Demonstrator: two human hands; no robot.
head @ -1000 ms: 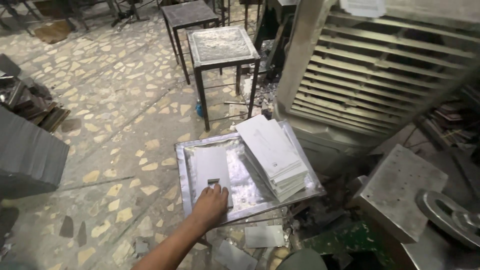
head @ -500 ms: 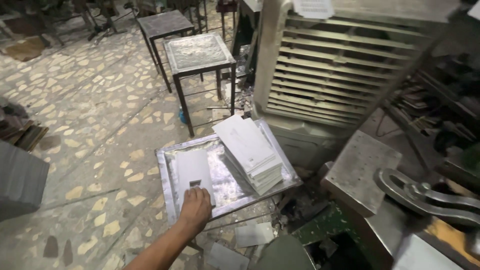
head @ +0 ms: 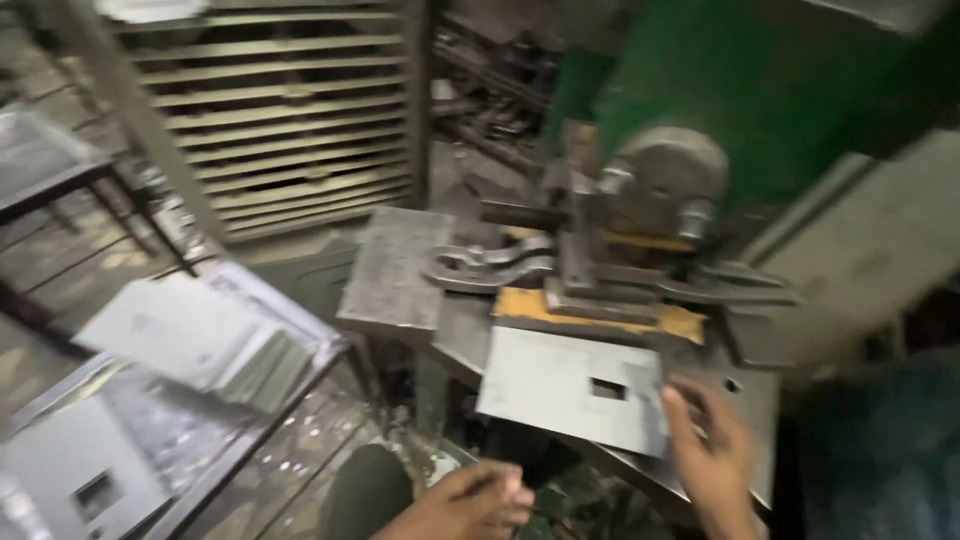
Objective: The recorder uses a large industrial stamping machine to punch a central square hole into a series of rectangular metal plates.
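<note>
Before press (head: 640,200): right hand (head: 715,450) pinches sheet (head: 570,385) by near-right edge; left hand (head: 475,500) loosely curled, empty; sheet likely thin, stiff, sharp-edged.

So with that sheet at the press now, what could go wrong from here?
1. The right hand grips the metal sheet by its edge, beside the press tooling: fingers could get cut or pinched.
2. The sheet overhangs the press bed and could tip off.
</note>
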